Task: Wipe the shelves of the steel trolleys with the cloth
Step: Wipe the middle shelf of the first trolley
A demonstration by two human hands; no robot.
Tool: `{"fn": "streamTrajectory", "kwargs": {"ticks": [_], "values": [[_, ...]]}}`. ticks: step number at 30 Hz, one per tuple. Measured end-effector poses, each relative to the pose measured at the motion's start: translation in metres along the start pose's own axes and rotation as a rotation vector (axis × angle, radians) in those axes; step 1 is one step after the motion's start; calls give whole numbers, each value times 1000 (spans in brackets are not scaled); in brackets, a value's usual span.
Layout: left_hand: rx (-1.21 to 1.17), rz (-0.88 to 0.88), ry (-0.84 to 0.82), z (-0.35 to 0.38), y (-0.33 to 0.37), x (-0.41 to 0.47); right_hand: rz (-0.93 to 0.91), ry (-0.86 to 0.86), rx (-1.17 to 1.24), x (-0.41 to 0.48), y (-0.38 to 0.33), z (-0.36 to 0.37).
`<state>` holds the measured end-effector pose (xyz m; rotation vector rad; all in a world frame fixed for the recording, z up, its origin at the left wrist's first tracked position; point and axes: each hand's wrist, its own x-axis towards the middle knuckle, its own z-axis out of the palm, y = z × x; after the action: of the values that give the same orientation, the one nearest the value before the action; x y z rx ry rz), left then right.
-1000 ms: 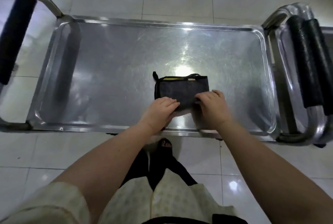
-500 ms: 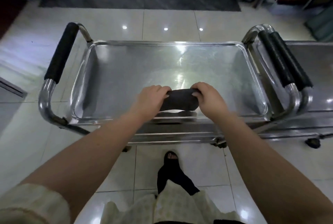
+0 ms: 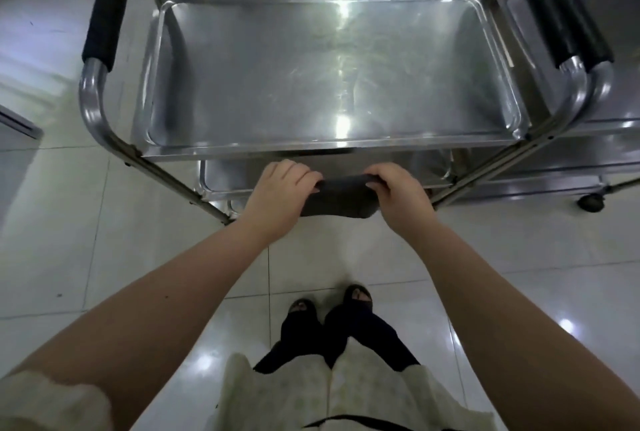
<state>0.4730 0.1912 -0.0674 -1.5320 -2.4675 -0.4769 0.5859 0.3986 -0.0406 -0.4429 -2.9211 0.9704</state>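
As left hand [image 3: 281, 195] and right hand [image 3: 400, 196] gripped a folded dark cloth [image 3: 341, 200], shiny steel trolley shelf [image 3: 311, 84] at twelve o'clock.

The top shelf [image 3: 277, 84] is bright sheet steel, glossy with faint swirl scuffs, and the tube frame [image 3: 93, 108] is polished metal. The handle grips [image 3: 107, 4] look matt black, the cloth [image 3: 341, 196] is dark, soft fabric. The floor [image 3: 69, 222] is glossy pale tile.

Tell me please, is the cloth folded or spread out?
Folded: the cloth is a compact bundle held between the left hand and right hand.
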Motion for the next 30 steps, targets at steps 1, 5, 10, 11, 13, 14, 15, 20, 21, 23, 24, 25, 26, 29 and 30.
{"fn": "streamTrajectory", "kwargs": {"ticks": [1,5,10,11,13,14,15,20,21,23,24,25,26,29,30], "values": [[-6,1,-32,7,5,-4,-4,-20,-3,-4,8,4],[-78,-25,-164,43,24,-14,-7,-62,-66,-18,46,24],[-119,-116,-363,101,51,-10,-64,-148,-206,-26,108,48],[-134,-145,-391,112,56,-7,-66,-163,-211,-26,120,53],[-171,-210,-416,136,62,-3,-60,-160,-206,-25,143,61],[-201,-264,-413,149,66,-1,-50,-142,-197,-24,154,66],[-237,-335,-397,161,69,1,-33,-116,-182,-22,164,71],[-267,-586,-288,214,69,14,94,-40,-84,9,202,103],[-268,-586,-300,223,64,19,117,-21,-56,21,210,108],[-260,-585,-268,240,50,39,174,30,7,51,223,113],[-241,-587,-224,247,41,52,196,58,40,68,229,115],[-223,-590,-164,253,32,67,208,97,71,84,233,115],[-216,-585,-86,258,24,81,209,157,103,99,238,114],[-253,-490,153,278,9,107,124,408,193,127,258,114],[-260,-442,192,291,7,109,81,456,200,128,267,117]]}}
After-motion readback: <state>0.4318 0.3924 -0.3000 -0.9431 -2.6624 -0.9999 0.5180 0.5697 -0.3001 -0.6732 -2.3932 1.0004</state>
